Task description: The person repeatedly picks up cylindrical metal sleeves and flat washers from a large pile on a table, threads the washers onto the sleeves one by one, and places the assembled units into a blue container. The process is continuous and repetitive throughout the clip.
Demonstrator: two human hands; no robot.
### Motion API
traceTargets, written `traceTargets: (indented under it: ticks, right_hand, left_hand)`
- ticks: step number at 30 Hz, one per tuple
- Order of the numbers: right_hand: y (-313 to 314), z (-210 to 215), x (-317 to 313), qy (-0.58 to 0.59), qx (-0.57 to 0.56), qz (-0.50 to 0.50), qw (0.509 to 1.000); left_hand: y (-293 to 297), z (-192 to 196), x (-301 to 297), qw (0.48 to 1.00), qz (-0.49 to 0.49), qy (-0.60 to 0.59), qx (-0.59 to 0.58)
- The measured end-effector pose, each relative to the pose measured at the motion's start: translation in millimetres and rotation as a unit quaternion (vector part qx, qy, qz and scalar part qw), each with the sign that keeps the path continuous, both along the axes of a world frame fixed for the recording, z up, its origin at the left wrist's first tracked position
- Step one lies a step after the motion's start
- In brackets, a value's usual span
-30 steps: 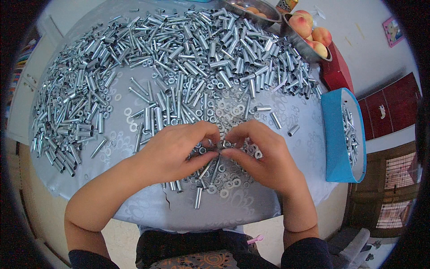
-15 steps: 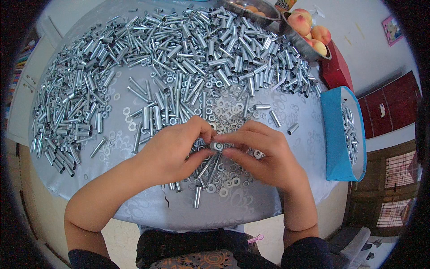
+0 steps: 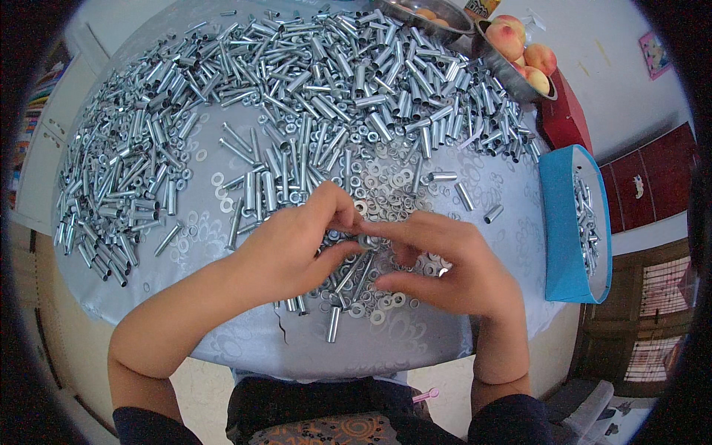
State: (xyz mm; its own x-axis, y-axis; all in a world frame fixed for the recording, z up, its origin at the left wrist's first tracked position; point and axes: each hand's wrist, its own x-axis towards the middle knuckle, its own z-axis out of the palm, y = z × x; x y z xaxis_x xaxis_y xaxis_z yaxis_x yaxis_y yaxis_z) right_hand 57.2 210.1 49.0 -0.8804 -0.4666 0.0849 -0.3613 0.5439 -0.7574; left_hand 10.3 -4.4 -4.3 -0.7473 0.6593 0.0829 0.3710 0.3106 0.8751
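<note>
Small metal sleeve (image 3: 366, 241) sits btwn fingertips of both hands: left hand (image 3: 293, 248) pinches one end, right hand (image 3: 452, 263) the other, washers (image 3: 386, 300) just below.

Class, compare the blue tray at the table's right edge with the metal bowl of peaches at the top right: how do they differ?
The blue rectangular tray is bright blue; the round metal bowl is grey and shiny. The tray holds small silvery metal parts; the bowl holds pink-yellow peaches. The tray is long and straight-sided, the bowl curved. Both sit at the table's right side.
</note>
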Motion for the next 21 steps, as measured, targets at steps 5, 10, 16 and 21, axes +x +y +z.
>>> traceTargets:
  ticks: [5,10,16,21]
  right_hand:
    - [12,3,-2,-0.009,0.025,-0.002,1.000]
    - [1,-6,2,-0.072,-0.088,-0.076,0.991]
    - [9,2,1,-0.083,-0.021,-0.006,0.996]
    - [8,3,-1,-0.077,-0.044,-0.056,0.994]
  left_hand:
    - [2,-7,-1,0.997,0.009,0.049,0.061]
    - [1,-2,0,0.997,0.012,0.065,0.047]
    - [0,-6,0,0.997,0.006,0.068,0.040]
    - [0,-3,1,0.998,0.020,0.056,0.021]
